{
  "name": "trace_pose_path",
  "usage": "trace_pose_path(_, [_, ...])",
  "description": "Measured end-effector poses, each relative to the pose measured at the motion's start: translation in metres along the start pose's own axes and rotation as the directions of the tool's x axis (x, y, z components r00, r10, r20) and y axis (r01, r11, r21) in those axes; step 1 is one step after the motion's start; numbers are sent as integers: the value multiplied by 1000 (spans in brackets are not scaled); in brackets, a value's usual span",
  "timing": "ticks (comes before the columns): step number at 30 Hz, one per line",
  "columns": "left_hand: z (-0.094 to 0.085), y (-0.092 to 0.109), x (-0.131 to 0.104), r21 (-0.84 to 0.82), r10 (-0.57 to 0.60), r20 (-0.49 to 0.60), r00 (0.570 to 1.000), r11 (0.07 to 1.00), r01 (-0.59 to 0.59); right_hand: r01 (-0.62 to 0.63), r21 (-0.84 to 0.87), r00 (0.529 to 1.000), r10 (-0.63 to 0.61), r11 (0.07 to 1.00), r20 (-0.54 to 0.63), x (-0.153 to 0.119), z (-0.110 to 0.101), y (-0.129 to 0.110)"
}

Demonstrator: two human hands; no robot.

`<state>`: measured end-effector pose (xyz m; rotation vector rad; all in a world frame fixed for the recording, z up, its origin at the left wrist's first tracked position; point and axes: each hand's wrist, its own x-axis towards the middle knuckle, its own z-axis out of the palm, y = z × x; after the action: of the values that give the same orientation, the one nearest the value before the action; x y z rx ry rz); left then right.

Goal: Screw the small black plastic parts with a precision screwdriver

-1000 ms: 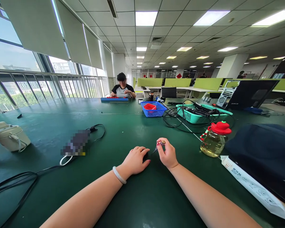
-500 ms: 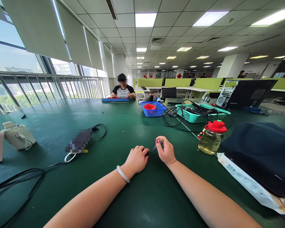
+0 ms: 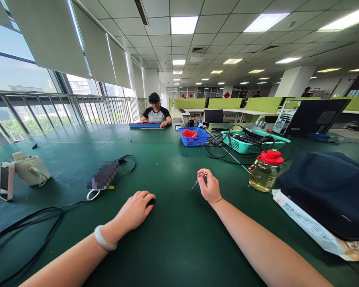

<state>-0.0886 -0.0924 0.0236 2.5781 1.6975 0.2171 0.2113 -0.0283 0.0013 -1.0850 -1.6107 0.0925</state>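
My left hand [image 3: 136,209] lies low over the green table, its fingers closed around a small black object [image 3: 151,202]. Most of that object is hidden under the fingers and its kind does not show. To the right, my right hand [image 3: 210,188] pinches a small screwdriver [image 3: 194,185] between thumb and fingers. Its thin metal shaft points down and left, with the tip close to the tabletop; the handle is largely covered by my fingers. The two hands are well apart.
On the left are a beige bottle [image 3: 31,169], a pale handheld device [image 3: 6,181], a blurred dark device [image 3: 103,175] and cables. A red-lidded bottle [image 3: 266,171], navy bag [image 3: 326,191] and wipes pack [image 3: 305,223] stand right. Baskets [image 3: 194,139] and a person are farther back.
My left hand has moved left, away from the screwdriver tip, taking the small black object along. My right hand keeps its grip on the screwdriver and has hardly moved.
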Motion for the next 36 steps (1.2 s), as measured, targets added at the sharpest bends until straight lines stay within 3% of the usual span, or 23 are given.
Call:
trace_pose_path(7, [-16,-92,-49,50,-218,-50,975,974,220,1,-2,1000,-1,1000,11,0,2,-2])
trace_pose_path(12, [-24,-120,-80,128,-365,-162,917,914,386,-2,-5,1000,2,1000,6,0,1,-3])
trace_pose_path(15, [-26,-122,-96,110,-451,-199,870,872,477,-10,-10,1000,10,1000,4,1,0,-2])
trace_pose_path(21, [-23,-121,-109,46,-552,-143,822,826,562,-25,-14,1000,26,1000,9,1,0,0])
trace_pose_path(26, [-28,-113,-104,0,-547,-156,822,833,554,-41,-10,999,41,999,18,0,0,0])
trace_pose_path(32, [-53,-89,-94,-128,-652,-179,736,758,640,-24,-8,1000,24,1000,5,-1,1,1])
trace_pose_path(36, [-65,-92,-81,-238,-635,-222,740,771,590,-11,-2,1000,11,1000,-5,-1,1,2])
